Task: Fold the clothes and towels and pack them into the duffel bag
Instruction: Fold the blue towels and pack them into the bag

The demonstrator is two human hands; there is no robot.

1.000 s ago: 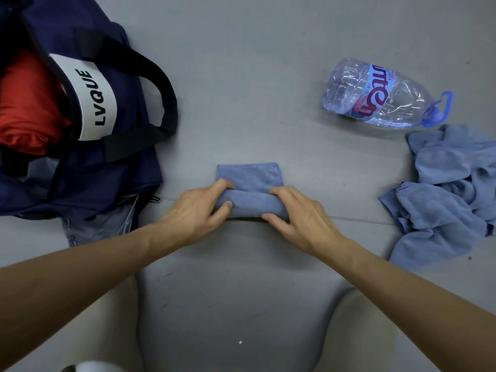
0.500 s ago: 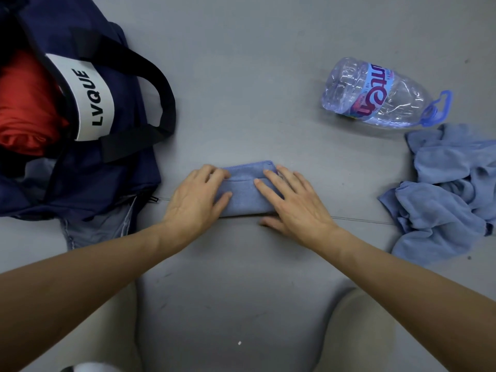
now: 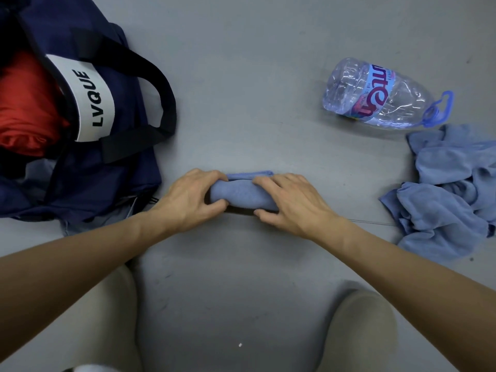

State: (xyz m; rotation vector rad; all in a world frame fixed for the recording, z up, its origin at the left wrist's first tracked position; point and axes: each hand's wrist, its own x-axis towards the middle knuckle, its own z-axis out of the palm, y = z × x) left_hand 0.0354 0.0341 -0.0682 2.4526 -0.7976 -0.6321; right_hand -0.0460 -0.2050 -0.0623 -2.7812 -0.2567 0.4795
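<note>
Left hand point(image 3: 188, 201) and right hand point(image 3: 288, 202) — fingers curled — grip rolled towel point(image 3: 241, 194).

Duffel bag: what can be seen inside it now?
Inside the duffel bag a red cloth shows at its opening, with pale blue fabric beside it. The bag's side and white label cover whatever lies deeper.

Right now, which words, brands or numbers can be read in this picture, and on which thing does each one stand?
"LVQUE": black letters on the white panel of the navy duffel bag.
Water bottle label: big magenta brand letters, turned and cut off, not readable whole; small print too small.
No other text visible.
</note>
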